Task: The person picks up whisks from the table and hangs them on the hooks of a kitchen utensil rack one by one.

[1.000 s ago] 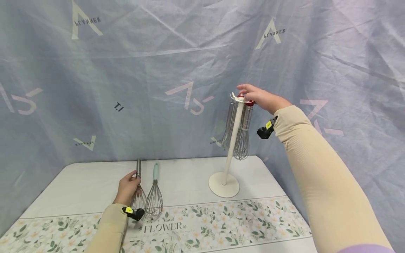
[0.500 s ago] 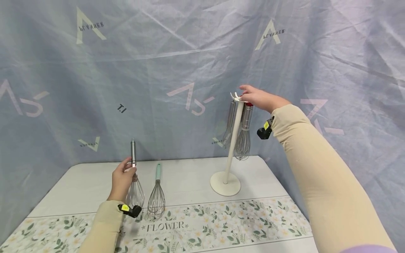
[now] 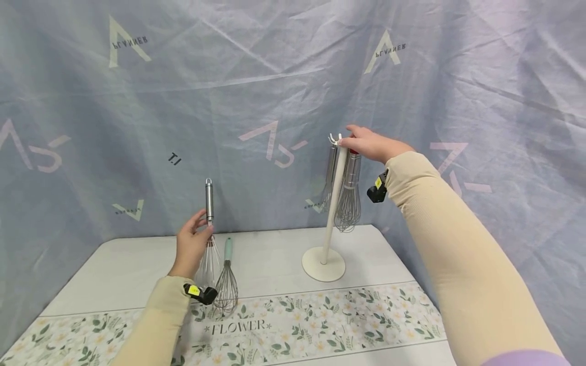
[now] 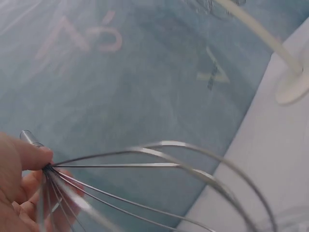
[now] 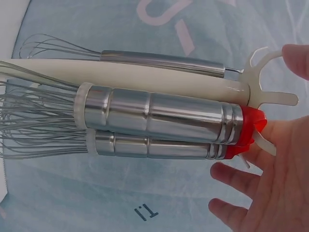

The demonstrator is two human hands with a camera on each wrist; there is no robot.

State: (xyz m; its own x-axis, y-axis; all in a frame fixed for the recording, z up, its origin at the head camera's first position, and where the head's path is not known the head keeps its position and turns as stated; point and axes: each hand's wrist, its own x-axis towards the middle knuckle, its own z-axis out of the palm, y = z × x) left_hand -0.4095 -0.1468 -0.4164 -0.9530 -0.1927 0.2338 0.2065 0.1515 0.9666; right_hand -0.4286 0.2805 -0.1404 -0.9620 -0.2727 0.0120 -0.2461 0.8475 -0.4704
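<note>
My left hand (image 3: 191,246) pinches a steel whisk (image 3: 209,201) near its neck, holding it above the table with its loop-ended handle upward. The whisk's wires (image 4: 181,166) fan out in the left wrist view. At the top of a white stand (image 3: 335,203), my right hand (image 3: 373,145) rests over the hooks. Its thumb (image 5: 297,60) touches a hook's tip; the other fingers are spread beside the red ends. Two whisks with red-tipped steel handles, a nearer one (image 5: 169,113) and a farther one (image 5: 159,146), hang there. A slim steel whisk (image 5: 164,63) hangs across the pole.
A whisk with a mint-green handle (image 3: 228,250) lies on the table beside the raised whisk. The stand's round base (image 3: 324,272) stands at the back right of the white table (image 3: 274,262). A printed blue-grey curtain (image 3: 256,188) hangs behind the table.
My left hand has lifted the steel whisk off the table, upward and then to the right. The right hand stays at the stand's top, its thumb slightly farther left over the hooks.
</note>
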